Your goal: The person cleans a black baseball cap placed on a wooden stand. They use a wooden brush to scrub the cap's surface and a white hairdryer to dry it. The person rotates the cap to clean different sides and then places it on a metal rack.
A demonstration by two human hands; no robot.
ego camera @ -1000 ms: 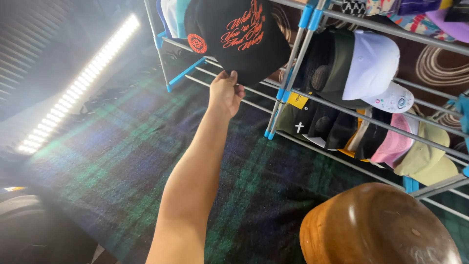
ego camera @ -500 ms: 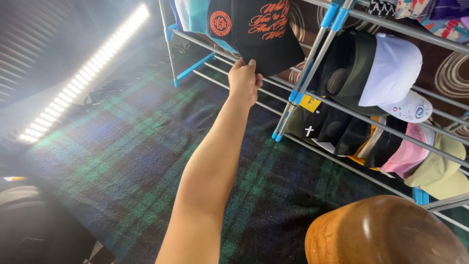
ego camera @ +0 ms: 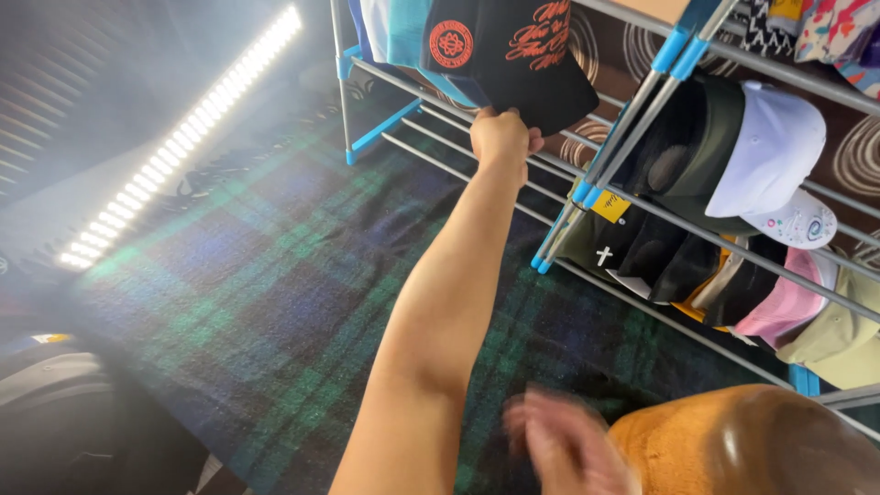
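1. We look down on a dark tartan cloth (ego camera: 275, 275) in green, blue and black, spread wide under everything; a long strip of white lights (ego camera: 183, 147) runs slantwise across its upper left part and glares.
2. A metal rack of grey rods with blue plastic joints (ego camera: 587, 197) stands at the upper right, its rails slanting down towards the right edge.
3. Our left hand (ego camera: 502, 137) reaches up at full arm's length and is closed on the brim of a black cap with red-orange script and a round red badge (ego camera: 513, 50), which sits at the top of the rack, against a turquoise and white cap beside it.
4. Our right hand (ego camera: 564, 445) is low in the view, blurred, just beside a rounded brown wooden form (ego camera: 742, 445) at the lower right corner; we cannot tell whether its fingers are open or closed, and it appears to hold nothing.
5. On the rack's right section hang a white cap with a patterned brim (ego camera: 770, 151), dark caps (ego camera: 660, 247), a pink cap (ego camera: 779, 298) and a pale olive cap (ego camera: 839, 335), packed touching one another.
6. Open cloth lies left of the arm, between the rack's blue-footed post and the light strip; the rails crowd the right side.
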